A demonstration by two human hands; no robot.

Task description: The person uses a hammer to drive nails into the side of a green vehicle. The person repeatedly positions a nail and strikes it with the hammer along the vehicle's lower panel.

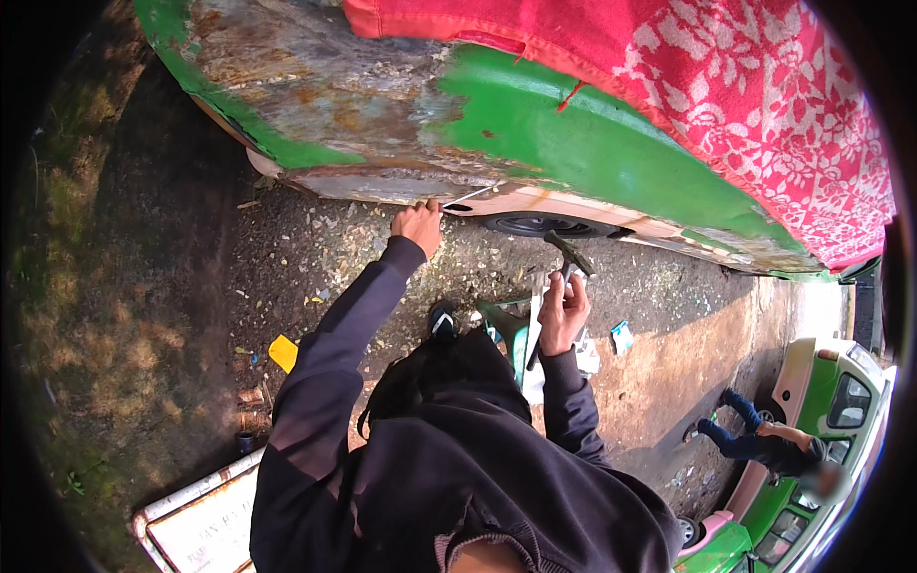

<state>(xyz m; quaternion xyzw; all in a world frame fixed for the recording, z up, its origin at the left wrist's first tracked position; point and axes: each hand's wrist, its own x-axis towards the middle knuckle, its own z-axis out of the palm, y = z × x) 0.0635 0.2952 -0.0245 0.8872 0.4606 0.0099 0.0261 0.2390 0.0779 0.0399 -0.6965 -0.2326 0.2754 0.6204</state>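
My left hand point(417, 228) grips a thin metal rod-like tool point(471, 195), its handle hidden in the fist. The tool's far end meets the lower edge of a car body point(387, 175). Bare, rusty, scraped metal point(322, 93) lies beside green paint point(559, 136) on that body. In my right hand point(564, 315) is a hammer point(572, 254), head up, near a car wheel point(548, 225) and apart from the tool. A red-and-white floral towel point(752, 114) drapes over the upper bodywork.
A green plastic stool point(507, 326) stands by my legs. Paint flakes point(337, 251) litter the ground. Nearby lie a yellow piece point(284, 352) and a blue-and-white packet point(622, 336). A framed white board point(208, 523) bears writing. At right, a person point(781, 448) is beside a green-and-white van point(817, 387).
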